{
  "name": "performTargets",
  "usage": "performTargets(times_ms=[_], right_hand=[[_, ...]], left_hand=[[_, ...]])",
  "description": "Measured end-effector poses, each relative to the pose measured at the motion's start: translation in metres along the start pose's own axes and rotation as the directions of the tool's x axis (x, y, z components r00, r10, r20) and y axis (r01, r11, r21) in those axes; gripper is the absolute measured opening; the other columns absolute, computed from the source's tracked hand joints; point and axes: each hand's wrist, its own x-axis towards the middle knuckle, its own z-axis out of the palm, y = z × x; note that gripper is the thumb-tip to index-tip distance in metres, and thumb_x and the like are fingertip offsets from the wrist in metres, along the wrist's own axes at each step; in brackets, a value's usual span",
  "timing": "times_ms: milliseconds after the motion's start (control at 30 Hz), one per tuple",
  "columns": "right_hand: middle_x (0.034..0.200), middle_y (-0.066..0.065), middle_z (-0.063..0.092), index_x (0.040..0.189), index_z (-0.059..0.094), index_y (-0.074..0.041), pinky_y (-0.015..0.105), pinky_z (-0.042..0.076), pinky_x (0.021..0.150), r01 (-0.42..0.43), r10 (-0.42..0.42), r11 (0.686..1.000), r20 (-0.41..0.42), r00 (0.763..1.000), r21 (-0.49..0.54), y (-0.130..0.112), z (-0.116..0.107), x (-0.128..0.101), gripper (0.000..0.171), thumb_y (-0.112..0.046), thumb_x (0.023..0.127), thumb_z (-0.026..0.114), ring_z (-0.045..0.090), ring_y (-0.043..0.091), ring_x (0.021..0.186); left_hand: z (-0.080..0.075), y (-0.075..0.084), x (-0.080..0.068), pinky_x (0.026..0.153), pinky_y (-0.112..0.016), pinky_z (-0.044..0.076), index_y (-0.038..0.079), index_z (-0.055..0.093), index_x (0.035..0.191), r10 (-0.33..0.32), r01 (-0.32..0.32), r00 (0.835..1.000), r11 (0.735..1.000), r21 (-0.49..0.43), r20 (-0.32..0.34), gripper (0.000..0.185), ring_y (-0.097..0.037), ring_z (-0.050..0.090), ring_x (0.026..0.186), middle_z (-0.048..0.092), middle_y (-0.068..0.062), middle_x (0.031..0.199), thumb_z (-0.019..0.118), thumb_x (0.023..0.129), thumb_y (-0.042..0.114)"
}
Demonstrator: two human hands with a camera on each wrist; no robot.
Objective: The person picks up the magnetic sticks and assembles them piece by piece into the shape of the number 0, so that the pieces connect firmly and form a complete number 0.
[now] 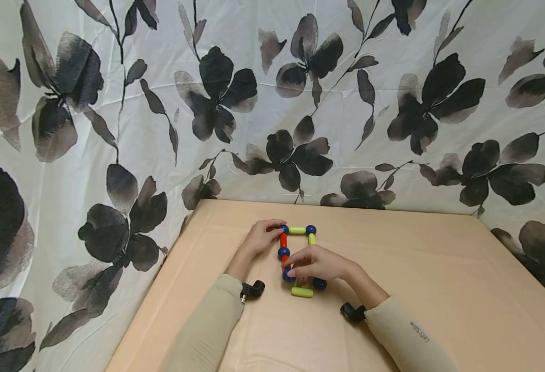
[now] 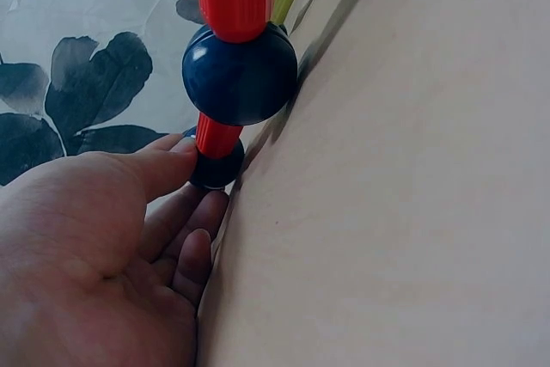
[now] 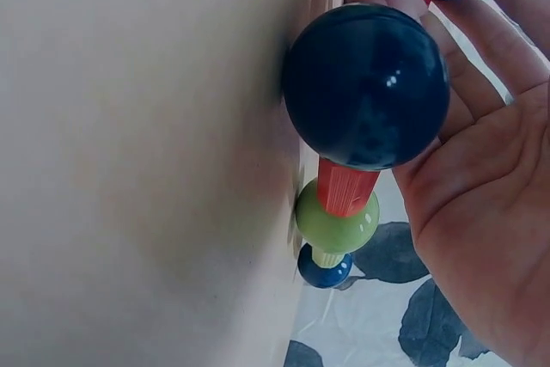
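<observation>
1. Two hands work on one assembly: a flat rectangular frame of red and lime-green plastic rods joined by dark-blue balls (image 1: 297,253), lying on the tan cardboard-covered counter (image 1: 440,289) at the centre of the head view, slightly below the middle.
2. The left hand (image 1: 262,237) is at the frame's upper-left corner. In the left wrist view its fingertips (image 2: 176,165) touch the small far dark-blue corner ball (image 2: 215,169); the fingers are extended, not wrapped round it.
3. The right hand (image 1: 316,263) covers the frame's lower edge. Its curled fingers sit on the lower-left dark-blue ball (image 1: 287,275); the right wrist view shows the large near ball (image 3: 365,83) against the palm, with a red rod (image 3: 345,186) leaving it.
4. A loose lime-green rod (image 1: 302,292) lies on the counter just below the right hand, apart from the frame.
5. Step judged in hand: steadying the frame while its lower corner is seated.
6. The next move likely calls for holding the upper corner fixed, keeping the lower ball aligned with its rod, and avoiding sideways force that would separate the joints.
7. A black-and-white floral fabric backdrop (image 1: 272,103) fills the upper part of the frame.
</observation>
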Motion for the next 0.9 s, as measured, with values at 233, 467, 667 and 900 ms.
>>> performTargets(times_ms=[233,467,667,900], right_hand=[[0.096,0.015,0.078,0.135,0.069,-0.006,0.041,0.062,0.073,0.003,-0.003,1.000,-0.006,1.000,-0.011,-0.001,-0.003,0.001,0.038,-0.025,0.102,0.069,0.073,0.041,0.082],[0.096,0.007,0.076,0.122,0.075,-0.009,0.031,0.056,0.073,0.009,-0.018,0.995,-0.082,0.996,-0.100,-0.007,-0.014,0.002,0.027,-0.024,0.100,0.072,0.069,0.027,0.082],[0.083,-0.003,0.069,0.096,0.075,-0.010,0.025,0.049,0.069,-0.051,0.056,0.985,0.024,0.998,-0.167,-0.014,-0.018,-0.002,0.012,-0.017,0.091,0.082,0.057,0.013,0.075],[0.080,-0.006,0.070,0.095,0.075,-0.010,0.023,0.050,0.066,-0.106,0.139,0.961,0.114,0.984,-0.256,-0.017,-0.005,-0.004,0.022,-0.018,0.081,0.091,0.058,0.006,0.070]], left_hand=[[0.000,-0.001,0.000,0.105,-0.043,0.050,0.011,0.073,0.130,0.006,-0.006,1.000,1.000,0.001,0.000,0.028,-0.023,0.065,0.116,0.074,-0.005,0.125,0.065,0.104,0.016],[0.001,0.000,0.000,0.109,-0.045,0.049,0.014,0.073,0.130,0.003,-0.003,1.000,1.000,-0.004,0.000,0.027,-0.025,0.065,0.120,0.074,-0.005,0.127,0.065,0.104,0.015],[0.001,0.002,0.001,0.104,-0.042,0.051,0.011,0.073,0.130,0.000,-0.001,1.000,1.000,-0.015,-0.006,0.028,-0.024,0.065,0.116,0.074,-0.006,0.126,0.065,0.103,0.015],[0.001,0.002,0.000,0.102,-0.041,0.051,0.012,0.073,0.130,-0.002,0.002,1.000,1.000,-0.008,-0.009,0.028,-0.023,0.066,0.113,0.075,-0.006,0.124,0.067,0.103,0.015]])
